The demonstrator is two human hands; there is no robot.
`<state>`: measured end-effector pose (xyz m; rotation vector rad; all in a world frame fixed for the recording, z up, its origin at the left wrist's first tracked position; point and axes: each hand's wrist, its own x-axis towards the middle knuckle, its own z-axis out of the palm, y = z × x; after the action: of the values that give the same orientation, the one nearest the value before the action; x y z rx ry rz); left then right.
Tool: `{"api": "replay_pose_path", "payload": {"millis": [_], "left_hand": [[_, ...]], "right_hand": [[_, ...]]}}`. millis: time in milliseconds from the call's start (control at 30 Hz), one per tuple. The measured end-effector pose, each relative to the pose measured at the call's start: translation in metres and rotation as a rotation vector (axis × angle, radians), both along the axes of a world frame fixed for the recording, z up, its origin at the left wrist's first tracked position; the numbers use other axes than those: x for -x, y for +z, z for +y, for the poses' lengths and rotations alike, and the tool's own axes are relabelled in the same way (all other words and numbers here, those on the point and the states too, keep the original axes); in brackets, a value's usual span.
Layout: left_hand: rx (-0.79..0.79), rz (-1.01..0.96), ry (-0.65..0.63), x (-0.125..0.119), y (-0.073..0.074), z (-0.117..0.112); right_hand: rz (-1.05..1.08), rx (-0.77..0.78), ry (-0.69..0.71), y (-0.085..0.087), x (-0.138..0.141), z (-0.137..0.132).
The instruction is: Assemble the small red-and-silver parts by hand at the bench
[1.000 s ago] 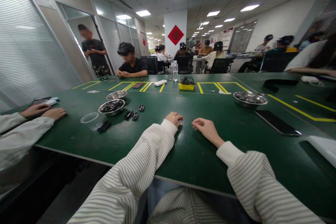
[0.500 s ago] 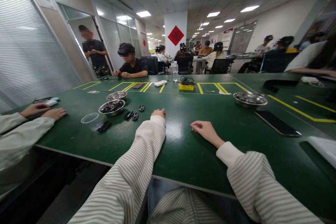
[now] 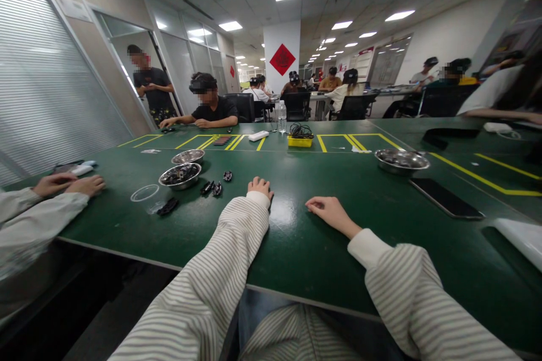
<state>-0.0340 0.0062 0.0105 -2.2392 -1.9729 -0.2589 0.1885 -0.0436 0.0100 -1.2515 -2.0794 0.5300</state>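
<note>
My left hand (image 3: 260,186) rests palm down on the green table, fingers spread, and I see nothing held in it. Whatever lies beneath its palm is hidden. On its side on the table, my right hand (image 3: 327,208) has its fingers curled in, with nothing visible between them. Left of my left hand lie several small black plastic parts (image 3: 217,188), one (image 3: 227,176) a little apart. Beyond these stand a metal bowl (image 3: 181,183) filled with dark parts and a second metal bowl (image 3: 188,156) behind it.
A clear plastic ring-shaped lid (image 3: 144,193) and a black part (image 3: 167,207) lie at left, near another person's hands (image 3: 87,185). On the right are a metal bowl (image 3: 401,167) and a phone (image 3: 445,197). A yellow box of cables (image 3: 300,141) and a bottle (image 3: 282,117) stand farther back.
My left hand has turned flatter and its fingers have spread; the small red spot at its fingertips no longer shows. My right hand stays put. The person opposite has stretched an arm out sideways.
</note>
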Motion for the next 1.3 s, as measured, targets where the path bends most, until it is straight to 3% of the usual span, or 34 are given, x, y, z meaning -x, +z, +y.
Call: {"api": "replay_pose_path", "payload": {"millis": [100, 233, 300, 467, 567, 667, 767, 833, 933, 1133, 1300], "left_hand": [[-0.015, -0.039, -0.137, -0.015, -0.006, -0.007], [-0.047, -0.101, -0.464, -0.042, -0.013, -0.025], [-0.046, -0.134, -0.584, -0.053, -0.016, -0.032], [-0.029, -0.211, -0.643, -0.061, -0.015, -0.032], [-0.073, -0.196, -0.480, -0.047, -0.006, -0.025], [-0.121, -0.110, -0.082, -0.026, 0.004, -0.017], [0.008, -0.050, 0.267, -0.006, 0.008, -0.009], [0.107, -0.045, 0.324, 0.000, 0.007, -0.003], [0.132, -0.074, 0.154, -0.004, 0.002, 0.001], [0.045, -0.348, -0.410, -0.040, -0.009, -0.014], [-0.064, -0.547, -0.532, -0.055, -0.011, -0.031]], "right_hand": [[0.019, -0.004, -0.014, 0.001, -0.001, 0.001], [0.054, -0.044, -0.152, 0.001, -0.007, 0.006], [0.021, -0.042, -0.147, 0.000, -0.011, 0.010], [-0.104, -0.009, -0.028, -0.002, -0.018, 0.015], [-0.143, -0.036, -0.003, -0.003, -0.017, 0.013], [-0.142, -0.056, -0.003, -0.004, -0.015, 0.011], [-0.123, -0.066, -0.005, -0.005, -0.013, 0.010], [-0.130, -0.076, 0.002, -0.007, -0.013, 0.010], [-0.159, -0.101, -0.016, -0.009, -0.011, 0.010], [-0.031, -0.116, 0.020, -0.005, -0.006, 0.007], [0.117, -0.125, 0.005, 0.002, 0.000, 0.001]]}}
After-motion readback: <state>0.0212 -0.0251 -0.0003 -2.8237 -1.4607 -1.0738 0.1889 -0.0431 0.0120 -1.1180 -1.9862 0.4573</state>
